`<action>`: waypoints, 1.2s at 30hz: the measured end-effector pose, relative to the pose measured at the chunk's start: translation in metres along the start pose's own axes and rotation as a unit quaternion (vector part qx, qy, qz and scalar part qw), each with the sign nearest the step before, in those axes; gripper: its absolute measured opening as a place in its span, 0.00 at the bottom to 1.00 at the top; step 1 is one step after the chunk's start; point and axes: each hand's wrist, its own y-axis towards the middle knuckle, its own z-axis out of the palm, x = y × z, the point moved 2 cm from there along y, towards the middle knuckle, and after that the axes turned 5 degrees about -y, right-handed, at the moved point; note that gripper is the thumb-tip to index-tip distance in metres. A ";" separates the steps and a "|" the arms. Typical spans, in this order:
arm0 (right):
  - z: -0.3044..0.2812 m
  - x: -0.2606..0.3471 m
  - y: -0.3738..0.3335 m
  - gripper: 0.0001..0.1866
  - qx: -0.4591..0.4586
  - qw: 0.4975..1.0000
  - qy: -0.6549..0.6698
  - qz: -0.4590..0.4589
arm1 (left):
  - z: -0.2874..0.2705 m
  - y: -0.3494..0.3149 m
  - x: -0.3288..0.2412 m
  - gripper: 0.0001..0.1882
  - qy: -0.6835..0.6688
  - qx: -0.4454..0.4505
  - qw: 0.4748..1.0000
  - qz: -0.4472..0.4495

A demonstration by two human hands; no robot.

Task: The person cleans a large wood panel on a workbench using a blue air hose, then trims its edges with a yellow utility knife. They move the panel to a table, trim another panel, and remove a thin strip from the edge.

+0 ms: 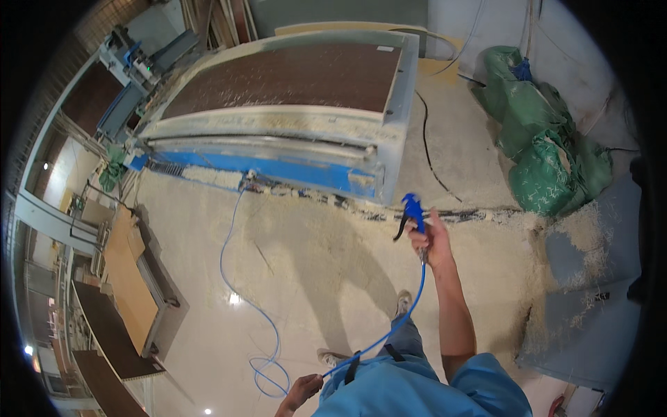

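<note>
A blue air blow gun (413,211) with a black lever is gripped in my right hand (434,243), held out in front of me over the floor. From its lower end a blue air hose (415,306) curves down toward my body. Low in the picture, my left hand (304,390) is closed around that hose near my waist. The hose goes on in loose loops on the floor and runs up to the front of a large machine bed (278,128). A dark brown panel (306,76) lies on the bed, dotted with pale shavings.
Green sacks (545,170) with shavings on them slump at the right wall. Grey-blue sheets (590,326) covered in dust stand at the right. Stacked boards (128,278) lean at the left. A machine head (135,66) sits at the bed's far left; a black cable (425,139) crosses the floor.
</note>
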 end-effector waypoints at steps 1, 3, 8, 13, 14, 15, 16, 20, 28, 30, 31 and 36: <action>-0.004 0.022 0.005 0.28 -0.040 0.993 -0.113 0.012 | 0.019 0.018 -0.010 0.19 -0.002 -0.001 1.000 0.007; -0.021 0.054 -0.003 0.28 -0.093 0.969 -0.223 0.058 | 0.043 0.038 -0.030 0.20 0.074 0.007 0.997 0.022; -0.047 0.130 -0.023 0.33 -0.110 0.954 -0.250 0.121 | 0.082 0.099 -0.065 0.22 0.192 -0.025 0.980 0.041; -0.097 0.196 0.001 0.31 -0.244 0.946 -0.206 -0.058 | 0.105 0.131 -0.087 0.24 0.176 -0.003 0.983 0.047; -0.107 0.204 0.009 0.31 -0.221 0.956 -0.178 -0.078 | 0.112 0.138 -0.093 0.24 0.176 0.018 0.983 0.058; -0.116 0.210 0.020 0.31 -0.198 0.963 -0.150 -0.099 | 0.116 0.146 -0.104 0.22 0.193 0.052 0.976 0.082; -0.124 0.218 0.030 0.32 -0.205 0.965 -0.118 -0.113 | 0.121 0.156 -0.116 0.21 0.215 0.041 0.972 0.089; -0.144 0.239 0.061 0.35 -0.268 0.890 -0.368 0.030 | 0.139 0.195 -0.172 0.14 0.329 -0.040 0.940 0.087; -0.133 0.295 0.116 0.29 -0.288 0.827 -0.481 0.053 | 0.180 0.320 -0.330 0.11 0.374 -0.059 0.895 0.235; -0.129 0.308 0.135 0.29 -0.250 0.781 -0.564 0.093 | 0.191 0.347 -0.367 0.11 0.361 -0.032 0.906 0.218; -0.126 0.314 0.144 0.29 -0.273 0.789 -0.549 0.043 | 0.195 0.359 -0.385 0.11 0.370 -0.021 0.904 0.211; -0.110 0.336 0.184 0.27 -0.220 0.828 -0.508 0.088 | 0.205 0.403 -0.466 0.12 0.420 -0.021 0.875 0.241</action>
